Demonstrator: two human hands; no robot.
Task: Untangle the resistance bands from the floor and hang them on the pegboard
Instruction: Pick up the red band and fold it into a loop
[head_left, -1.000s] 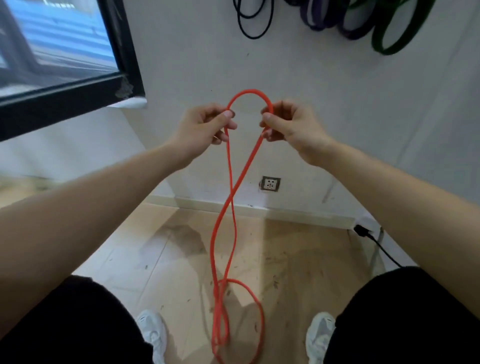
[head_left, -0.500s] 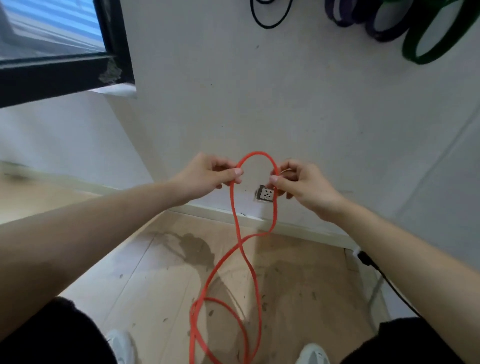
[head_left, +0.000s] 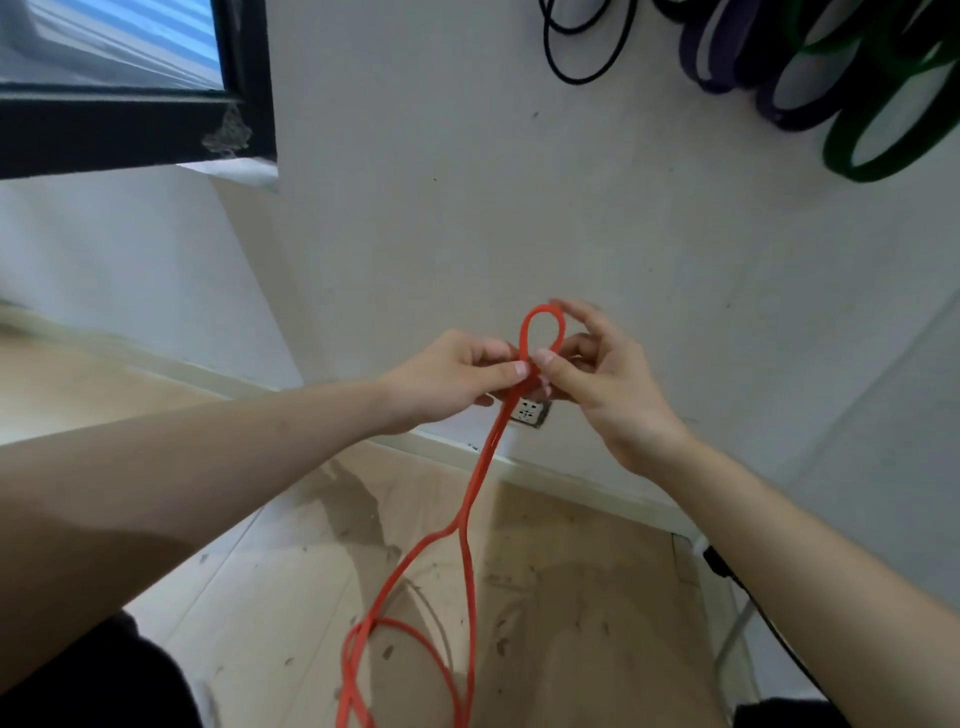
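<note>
A long orange resistance band (head_left: 470, 512) hangs from my two hands down to the wooden floor, where it loops between my legs. My left hand (head_left: 457, 376) pinches both strands together just under a small loop at the top. My right hand (head_left: 597, 379) touches the same spot with its thumb, and its forefinger reaches up beside the loop. High on the wall hang a black band (head_left: 584, 52), purple bands (head_left: 748, 67) and a green band (head_left: 883, 130). Their pegs are out of view.
A wall socket (head_left: 530, 413) sits low on the white wall behind my hands. A black-framed window (head_left: 130, 124) is at the upper left. A black cable (head_left: 748, 597) runs along the floor at the right. My dark trouser legs fill the bottom corners.
My hands have come together, closing the wide top loop into a small one. The view has tilted up, so the hung bands show more and my shoes have left the frame.
</note>
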